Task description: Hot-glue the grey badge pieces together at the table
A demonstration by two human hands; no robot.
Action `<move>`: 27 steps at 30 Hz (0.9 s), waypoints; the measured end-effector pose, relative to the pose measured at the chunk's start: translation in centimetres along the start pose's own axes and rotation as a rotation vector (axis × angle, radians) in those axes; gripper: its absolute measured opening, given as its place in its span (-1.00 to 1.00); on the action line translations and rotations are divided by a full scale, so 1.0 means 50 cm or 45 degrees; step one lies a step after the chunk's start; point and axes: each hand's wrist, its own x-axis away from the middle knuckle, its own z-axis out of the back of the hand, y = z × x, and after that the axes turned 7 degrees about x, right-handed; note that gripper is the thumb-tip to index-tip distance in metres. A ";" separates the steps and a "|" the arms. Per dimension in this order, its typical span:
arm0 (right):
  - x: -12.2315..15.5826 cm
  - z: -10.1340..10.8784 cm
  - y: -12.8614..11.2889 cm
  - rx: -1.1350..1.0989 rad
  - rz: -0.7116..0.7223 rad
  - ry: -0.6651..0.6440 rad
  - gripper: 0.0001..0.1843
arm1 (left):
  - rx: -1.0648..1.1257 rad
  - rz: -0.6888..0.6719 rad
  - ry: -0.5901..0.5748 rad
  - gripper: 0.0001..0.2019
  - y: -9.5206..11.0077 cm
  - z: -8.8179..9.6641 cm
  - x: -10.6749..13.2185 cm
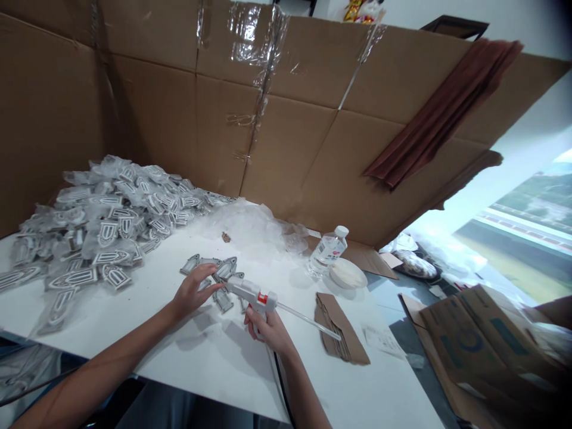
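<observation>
My right hand is wrapped around the handle of a white hot glue gun with a red-orange band. A long clear glue stick sticks out of its back end. My left hand pinches a grey shield-shaped part at its edge, close to the gun's nozzle. The nozzle tip is hard to make out against the grey pieces. Around these fingers lie several more grey parts on the white table.
A heap of bagged grey parts covers the table's left side. Behind my hands lie crumpled clear plastic bags. To the right are a water bottle, a round white lid-like disc and folded cardboard. Cardboard walls enclose the back.
</observation>
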 end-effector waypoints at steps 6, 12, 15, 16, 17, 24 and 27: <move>0.000 0.000 -0.005 -0.011 0.004 -0.009 -0.47 | 0.005 0.001 0.000 -0.40 0.000 0.000 -0.002; 0.002 0.004 -0.005 -0.021 0.014 -0.043 -0.47 | -0.010 0.005 0.009 -0.41 -0.005 0.000 0.002; 0.001 0.003 -0.001 -0.045 0.029 -0.057 -0.46 | -0.013 -0.004 0.010 -0.42 -0.005 0.000 0.001; 0.001 0.003 0.001 -0.053 0.031 -0.060 -0.46 | -0.017 -0.006 0.010 -0.42 -0.004 0.000 0.000; 0.001 0.003 0.002 -0.058 0.031 -0.064 -0.46 | -0.021 -0.005 0.008 -0.41 -0.004 0.000 -0.001; 0.001 0.003 0.001 -0.028 -0.009 -0.069 -0.45 | -0.012 -0.012 0.011 -0.38 -0.003 0.000 -0.002; 0.002 0.001 0.000 -0.044 0.008 -0.070 -0.46 | -0.029 -0.010 0.013 -0.40 -0.003 -0.001 -0.002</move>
